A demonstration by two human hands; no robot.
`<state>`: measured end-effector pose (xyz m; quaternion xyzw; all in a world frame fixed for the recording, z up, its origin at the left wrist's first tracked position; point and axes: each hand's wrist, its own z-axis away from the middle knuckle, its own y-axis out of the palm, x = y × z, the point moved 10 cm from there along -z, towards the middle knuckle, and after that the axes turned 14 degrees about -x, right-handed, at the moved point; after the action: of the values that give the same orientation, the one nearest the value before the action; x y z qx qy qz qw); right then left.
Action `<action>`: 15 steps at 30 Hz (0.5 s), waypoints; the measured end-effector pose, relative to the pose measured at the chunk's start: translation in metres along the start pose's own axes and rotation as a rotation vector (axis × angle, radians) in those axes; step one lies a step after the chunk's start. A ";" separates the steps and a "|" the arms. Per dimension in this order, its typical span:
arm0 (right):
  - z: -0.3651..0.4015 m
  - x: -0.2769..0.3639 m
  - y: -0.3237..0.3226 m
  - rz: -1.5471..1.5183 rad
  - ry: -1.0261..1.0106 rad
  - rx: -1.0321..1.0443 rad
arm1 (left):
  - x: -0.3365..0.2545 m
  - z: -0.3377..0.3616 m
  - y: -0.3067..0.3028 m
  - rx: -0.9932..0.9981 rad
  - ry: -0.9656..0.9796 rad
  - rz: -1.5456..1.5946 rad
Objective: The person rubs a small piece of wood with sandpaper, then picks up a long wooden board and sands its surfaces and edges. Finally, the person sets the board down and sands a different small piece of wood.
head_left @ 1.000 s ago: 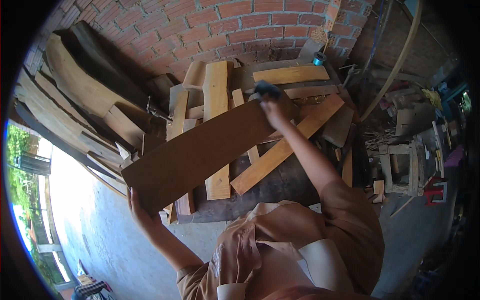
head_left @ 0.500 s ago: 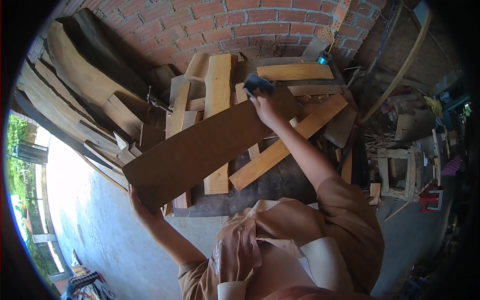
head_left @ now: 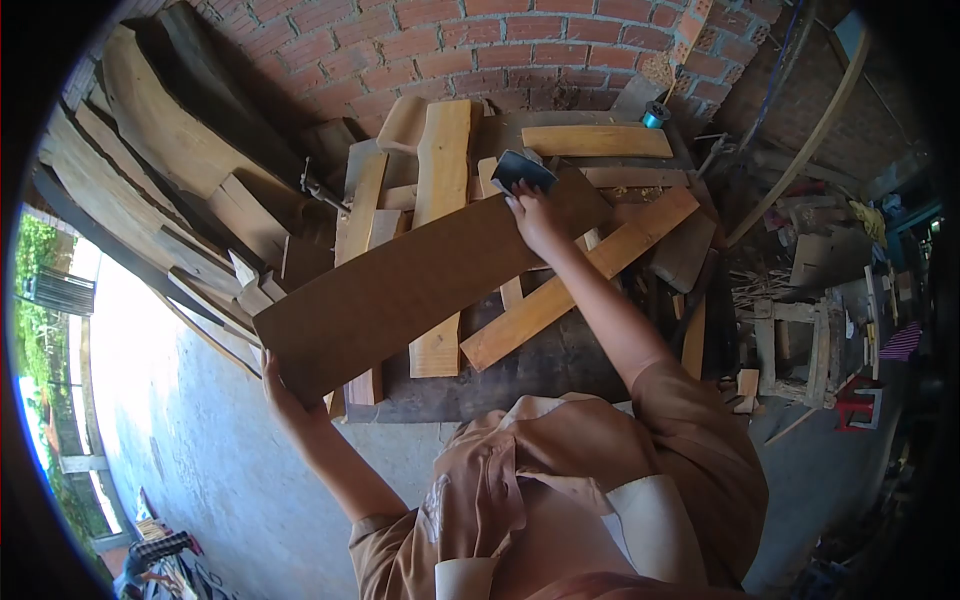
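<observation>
The board [head_left: 410, 285] partly hides the left hand [head_left: 291, 407]; also the workbench [head_left: 535, 360].

**Woodworking shop with one side open to daylight**

From my end of the link, I take this for a carpenter's workshop. I see a dark table [head_left: 555, 350] loaded with planks [head_left: 443, 150], and a wide brown board [head_left: 420, 285] held up above it. To the left, big rough-edged slabs [head_left: 165, 130] are stacked by a bare brick wall [head_left: 430, 45], near what looks to me like a metal clamp [head_left: 318, 190]. Over on the right I can make out a wooden frame [head_left: 790, 313], just beside a heap of sticks [head_left: 765, 287]. The floor [head_left: 230, 460] looks like plain concrete, and greenery [head_left: 38, 265] shows on the far left.
</observation>
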<state>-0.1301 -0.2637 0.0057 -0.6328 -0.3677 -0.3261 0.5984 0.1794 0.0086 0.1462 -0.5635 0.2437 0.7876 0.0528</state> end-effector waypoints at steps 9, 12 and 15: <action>0.145 0.146 -0.001 0.050 -0.837 0.144 | -0.008 0.004 0.012 -0.040 -0.040 0.060; 0.050 0.045 -0.042 0.226 -0.304 -0.161 | 0.001 -0.003 0.006 0.049 -0.020 0.106; 0.061 0.058 -0.027 0.219 -0.447 -0.080 | 0.006 -0.006 0.006 0.048 -0.040 0.121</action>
<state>-0.1252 -0.1986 0.0646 -0.7484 -0.4069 -0.1259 0.5085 0.1803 0.0001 0.1415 -0.5305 0.2952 0.7943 0.0235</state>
